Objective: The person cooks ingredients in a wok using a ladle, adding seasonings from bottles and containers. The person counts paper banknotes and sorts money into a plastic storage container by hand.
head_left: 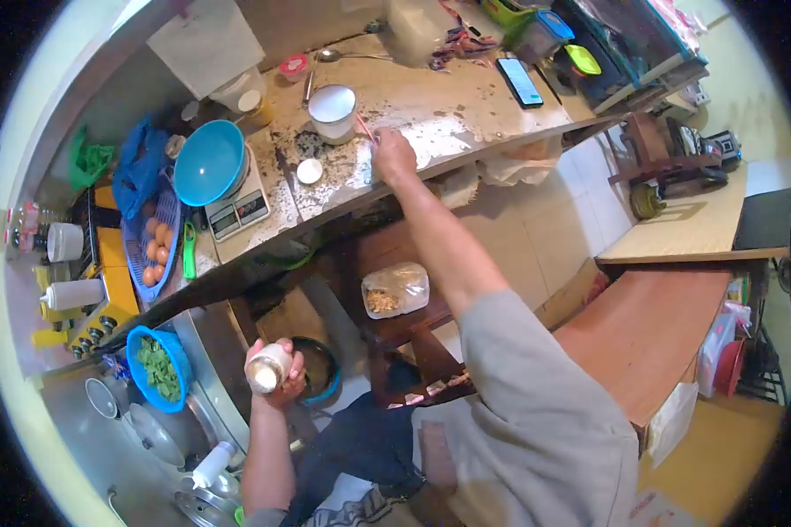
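Observation:
My left hand (288, 386) is wrapped round a clear jar (269, 367) with whitish contents, held low in front of the counter. Over the counter edge, my right hand (394, 156) pinches a thin red stick (366, 128), whose far end comes up against the side of a white tub (334, 127). Whether the stick touches the tub I cannot tell. A round white lid (309, 171) lies on the counter near the tub. To its left, a blue bowl (209, 162) sits on a kitchen scale (237, 209).
A blue basket (136, 246) of eggs (158, 241) and a green-handled tool (189, 250) are at the left. Below stands a blue basin (183, 400) with leafy greens (156, 369). A phone (520, 83) lies on the counter; a plastic container (404, 285) rests on the dark wooden stool.

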The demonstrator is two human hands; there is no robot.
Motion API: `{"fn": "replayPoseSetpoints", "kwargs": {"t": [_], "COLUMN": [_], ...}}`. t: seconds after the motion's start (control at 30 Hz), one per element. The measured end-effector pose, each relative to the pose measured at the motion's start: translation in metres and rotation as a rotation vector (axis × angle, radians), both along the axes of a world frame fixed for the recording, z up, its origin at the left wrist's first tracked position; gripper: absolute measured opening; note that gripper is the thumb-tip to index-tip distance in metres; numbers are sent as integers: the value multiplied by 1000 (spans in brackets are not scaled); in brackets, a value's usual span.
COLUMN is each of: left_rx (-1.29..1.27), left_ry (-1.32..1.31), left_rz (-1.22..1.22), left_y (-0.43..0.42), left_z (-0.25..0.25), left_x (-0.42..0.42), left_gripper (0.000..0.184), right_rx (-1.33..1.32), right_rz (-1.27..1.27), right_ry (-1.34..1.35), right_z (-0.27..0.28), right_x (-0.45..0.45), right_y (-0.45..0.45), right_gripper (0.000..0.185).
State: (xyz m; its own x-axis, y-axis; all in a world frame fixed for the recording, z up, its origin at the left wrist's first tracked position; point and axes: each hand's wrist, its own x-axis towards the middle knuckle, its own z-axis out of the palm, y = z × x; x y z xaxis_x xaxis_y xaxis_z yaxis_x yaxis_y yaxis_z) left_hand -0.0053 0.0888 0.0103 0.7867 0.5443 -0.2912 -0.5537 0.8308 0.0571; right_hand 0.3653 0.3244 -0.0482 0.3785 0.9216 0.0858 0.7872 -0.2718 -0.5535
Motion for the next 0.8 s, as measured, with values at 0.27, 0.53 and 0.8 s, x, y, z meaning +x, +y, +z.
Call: {"fn": "replayPoseSetpoints", "kwargs": {"t": [0.27,0.53,0.8], "left_rx": [-10,16,25], "left_ry": [65,97,125], "left_rz": [39,95,432], "left_y": [-3,-12,-58], "left_z": [7,19,27], "left_x": [5,-3,-47], "left_gripper": [55,57,59], "right_rx": [-34,8,189], "right_rz": [-31,-147,492], "right_ry": [-67,128,416], "right_z": [-4,19,164], "right_x": [2,17,-78], "right_y": [9,-17,-133], "right_gripper": [18,23,16]}}
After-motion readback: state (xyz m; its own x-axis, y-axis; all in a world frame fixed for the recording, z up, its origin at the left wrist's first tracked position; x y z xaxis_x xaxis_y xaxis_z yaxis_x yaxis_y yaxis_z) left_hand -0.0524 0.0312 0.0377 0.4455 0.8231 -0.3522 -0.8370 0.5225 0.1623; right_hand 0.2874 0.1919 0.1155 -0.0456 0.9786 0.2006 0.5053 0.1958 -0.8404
